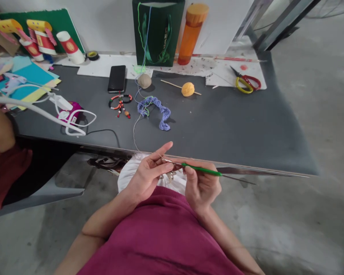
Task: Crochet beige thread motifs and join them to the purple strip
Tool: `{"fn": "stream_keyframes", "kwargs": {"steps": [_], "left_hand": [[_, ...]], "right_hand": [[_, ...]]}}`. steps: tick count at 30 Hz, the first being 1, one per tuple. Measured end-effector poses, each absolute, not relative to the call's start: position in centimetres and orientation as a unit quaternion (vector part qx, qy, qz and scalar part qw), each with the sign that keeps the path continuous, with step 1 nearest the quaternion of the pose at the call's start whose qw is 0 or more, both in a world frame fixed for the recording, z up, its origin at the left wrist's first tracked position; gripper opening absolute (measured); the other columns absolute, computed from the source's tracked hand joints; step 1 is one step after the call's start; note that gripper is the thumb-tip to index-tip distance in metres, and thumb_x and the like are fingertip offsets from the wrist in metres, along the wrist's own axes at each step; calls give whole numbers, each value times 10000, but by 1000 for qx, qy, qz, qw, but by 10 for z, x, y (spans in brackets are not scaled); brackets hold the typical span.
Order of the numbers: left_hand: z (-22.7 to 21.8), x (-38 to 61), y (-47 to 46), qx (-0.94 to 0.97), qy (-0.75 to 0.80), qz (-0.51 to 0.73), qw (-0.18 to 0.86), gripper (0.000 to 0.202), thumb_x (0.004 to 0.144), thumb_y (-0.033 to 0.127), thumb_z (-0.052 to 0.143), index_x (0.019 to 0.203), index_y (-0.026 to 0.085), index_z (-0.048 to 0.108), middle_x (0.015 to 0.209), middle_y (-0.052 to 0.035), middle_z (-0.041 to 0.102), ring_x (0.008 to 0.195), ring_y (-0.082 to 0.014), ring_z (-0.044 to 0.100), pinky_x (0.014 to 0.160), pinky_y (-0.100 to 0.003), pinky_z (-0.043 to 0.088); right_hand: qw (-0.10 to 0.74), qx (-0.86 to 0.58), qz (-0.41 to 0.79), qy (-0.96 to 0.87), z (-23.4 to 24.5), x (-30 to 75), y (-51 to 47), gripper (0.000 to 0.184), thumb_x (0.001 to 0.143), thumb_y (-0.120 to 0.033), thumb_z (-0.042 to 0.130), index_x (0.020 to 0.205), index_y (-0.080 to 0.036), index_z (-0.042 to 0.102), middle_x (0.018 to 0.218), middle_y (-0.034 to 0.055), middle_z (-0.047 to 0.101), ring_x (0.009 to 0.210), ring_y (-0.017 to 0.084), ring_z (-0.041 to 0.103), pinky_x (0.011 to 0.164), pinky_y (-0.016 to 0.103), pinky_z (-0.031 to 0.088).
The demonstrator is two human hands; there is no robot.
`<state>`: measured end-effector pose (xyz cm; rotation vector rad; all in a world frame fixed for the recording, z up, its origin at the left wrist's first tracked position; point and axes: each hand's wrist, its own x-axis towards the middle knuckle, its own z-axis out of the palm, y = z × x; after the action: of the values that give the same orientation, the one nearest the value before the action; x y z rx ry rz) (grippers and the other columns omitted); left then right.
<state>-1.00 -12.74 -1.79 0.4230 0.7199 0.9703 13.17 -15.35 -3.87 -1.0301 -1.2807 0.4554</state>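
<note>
My right hand (203, 187) grips a crochet hook (202, 169) by its green handle. The hook's metal tip points left, toward my left hand (149, 173). That hand pinches a small beige crocheted piece (169, 176), partly hidden by the fingers, with its index finger stretched out. A thin grey yarn strand (134, 131) runs from the left fingers up over the table edge to a beige yarn ball (145, 81). Beyond my hands a curled purple-blue crocheted strip (162, 110) lies on the table, with blue and green strands leading up to a dark green paper bag (157, 36).
On the dark table (232, 122) are a yellow yarn ball (188, 89) on a stick, scissors (248, 84), a phone (117, 78), beaded bracelets (120, 103) and an orange bottle (192, 34). White cables (37, 109) cross at left, near another person's arm (0, 128).
</note>
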Motion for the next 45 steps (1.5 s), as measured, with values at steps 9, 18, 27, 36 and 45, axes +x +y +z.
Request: {"fn": "stream_keyframes", "kwargs": {"steps": [9,18,27,36,45], "left_hand": [[-15,-15,-126,215,315,418,825,448,726,221,932,1162,276,846,897,-19,828,906,-186,752,981,-366,530],[-12,-17,-122,213,283,376,856,391,697,229,942,1080,251,870,1043,-63,843,878,-155,688,906,-321,484],[-10,-11,-125,232,288,411,833,411,714,199,939,1111,278,866,935,-26,806,760,-126,605,815,-322,468],[-13,-12,-127,254,368,473,759,391,712,241,940,1095,268,866,840,4,746,744,-111,598,729,-267,469],[-12,-9,-128,194,342,470,790,590,688,173,958,1247,288,810,699,61,689,664,-67,581,712,-219,470]], "right_hand": [[671,-472,275,-501,-33,134,-154,117,1069,-389,567,1026,-288,608,776,-11,721,537,156,671,478,297,535],[666,-418,471,-400,-32,140,-148,181,1031,-466,626,987,-292,605,621,-54,697,505,189,714,513,320,553],[663,-369,531,-377,-34,132,-144,199,940,-472,759,923,-289,681,716,-37,781,498,159,682,478,294,557],[672,-406,410,-464,-35,133,-149,67,1011,-343,691,1008,-286,726,870,1,845,583,168,747,547,318,603],[653,-394,186,-619,-41,133,-151,336,937,-97,726,1165,-336,786,1090,47,864,911,248,831,725,406,655]]}}
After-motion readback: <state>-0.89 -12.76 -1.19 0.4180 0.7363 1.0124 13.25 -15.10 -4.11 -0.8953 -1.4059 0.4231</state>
